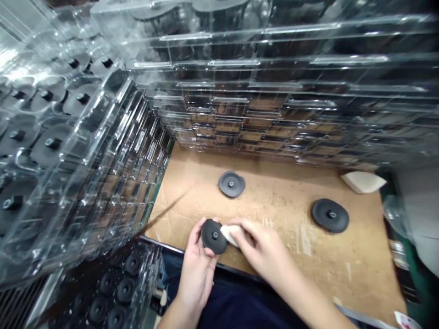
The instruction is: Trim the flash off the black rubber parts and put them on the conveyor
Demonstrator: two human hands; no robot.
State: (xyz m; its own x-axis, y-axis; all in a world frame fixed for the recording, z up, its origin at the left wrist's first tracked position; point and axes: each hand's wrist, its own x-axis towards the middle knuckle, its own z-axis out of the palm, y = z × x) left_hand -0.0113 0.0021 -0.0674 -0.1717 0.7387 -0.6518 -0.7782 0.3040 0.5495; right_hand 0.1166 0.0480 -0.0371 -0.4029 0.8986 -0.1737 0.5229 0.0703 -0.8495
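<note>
My left hand (pixel 199 265) holds a dark grey oval disc (pixel 208 241) with a small raised hub at its centre, hub side facing up. In my right hand (pixel 255 242) is a small white pad (pixel 230 234), pinched between thumb and fingers. The pad touches the right edge of the disc, though its exact material is unclear. Beyond my hands, a similar disc (pixel 226 186) with a notch at its upper right lies on the cardboard. Another such disc (pixel 325 221) rests farther right, also hub up.
Brown cardboard (pixel 274 192) covers the worktop. Stacked clear plastic trays (pixel 240 98) wall off the back; more trays (pixel 78 137), holding several discs, rise at left. A lower tray of discs (pixel 116 288) sits at bottom left. A cream-coloured folded piece (pixel 363 181) lies at the right.
</note>
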